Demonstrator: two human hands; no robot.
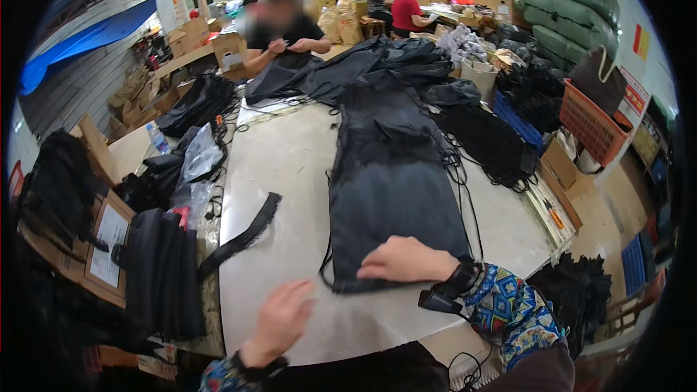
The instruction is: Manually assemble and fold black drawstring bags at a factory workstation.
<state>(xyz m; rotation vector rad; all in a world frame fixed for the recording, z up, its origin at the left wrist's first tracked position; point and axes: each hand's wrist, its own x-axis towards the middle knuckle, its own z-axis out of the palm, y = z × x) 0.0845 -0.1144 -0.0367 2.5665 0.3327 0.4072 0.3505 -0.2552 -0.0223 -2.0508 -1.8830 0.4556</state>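
A long black fabric piece like a drawstring bag (396, 203) lies flat down the middle of the white table, with thin black cords along its sides. My right hand (406, 259) is on its near end, fingers pointing left over the cloth and holding nothing visible. To the left of that near edge, my left hand (279, 319) hovers over bare tabletop, slightly blurred, its fingers extended and nothing in them. A narrow black fabric strip (247, 236) lies further left, at the table's edge.
Heaped black fabric (377, 65) covers the table's far end, where a person sits. Folded black cloth (163, 272) and a cardboard box (109, 243) stand at left. Corded black pieces (486, 138), orange-handled snips (554, 214) and a red basket (595, 123) are at right.
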